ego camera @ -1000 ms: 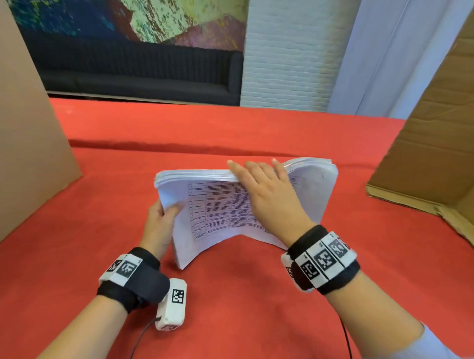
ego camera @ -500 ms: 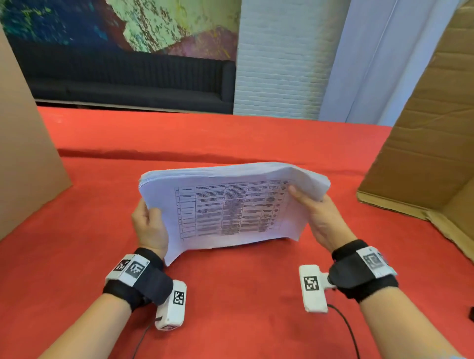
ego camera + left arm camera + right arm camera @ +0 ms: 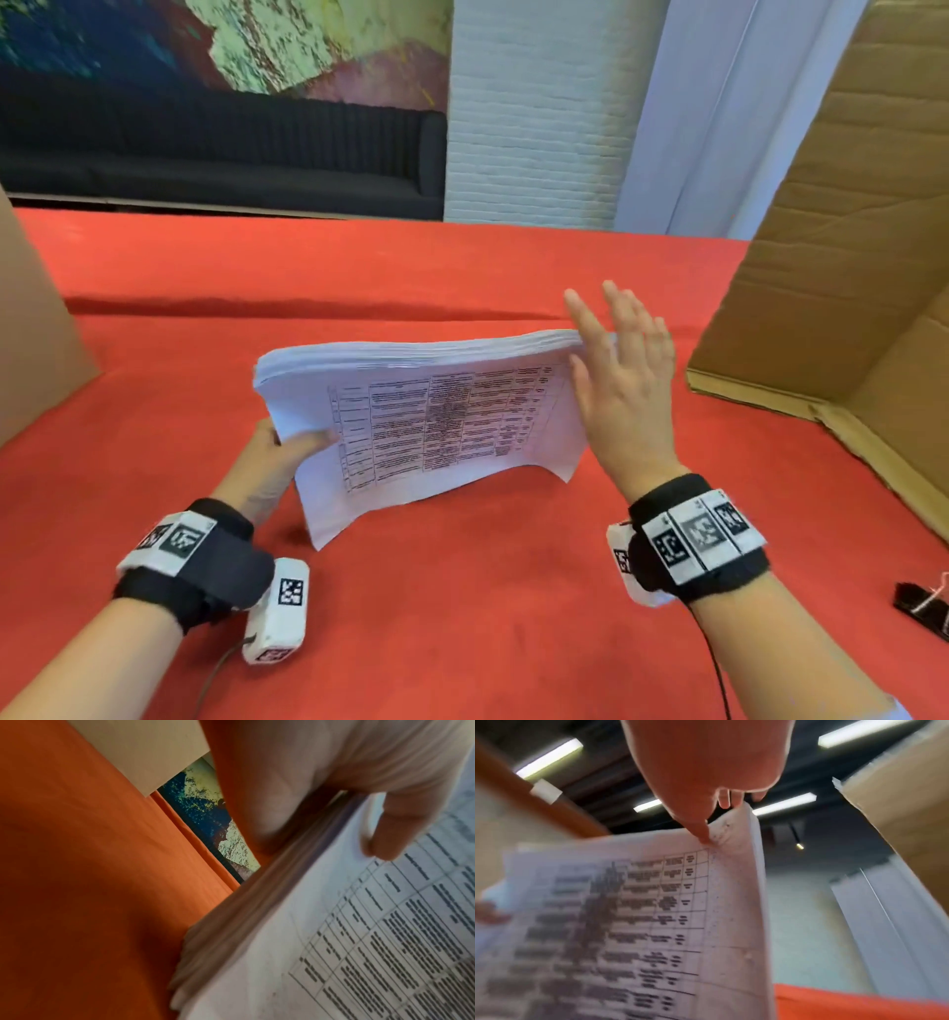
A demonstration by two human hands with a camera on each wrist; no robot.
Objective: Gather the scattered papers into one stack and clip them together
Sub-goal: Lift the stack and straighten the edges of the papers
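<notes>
A thick stack of white papers [image 3: 436, 411] with a printed table on its top sheet stands tilted on its lower edge on the red tablecloth [image 3: 462, 591]. My left hand [image 3: 287, 452] grips the stack's left edge, thumb on the printed face [image 3: 385, 833], fingers behind. My right hand [image 3: 616, 370] is flat with straight fingers, its palm against the stack's right edge [image 3: 731, 862]; the thumb touches the top sheet near the corner. A black binder clip [image 3: 924, 606] lies on the cloth at the far right, near my right forearm.
An open cardboard box [image 3: 847, 257] stands on the right, its flap reaching toward the table's front. A cardboard wall [image 3: 36, 349] stands on the left. A fold in the cloth [image 3: 308, 308] runs across behind the stack.
My right hand let go of the stack's right edge and now lies flat against it with straight fingers. The left hand keeps its grip on the left edge.
</notes>
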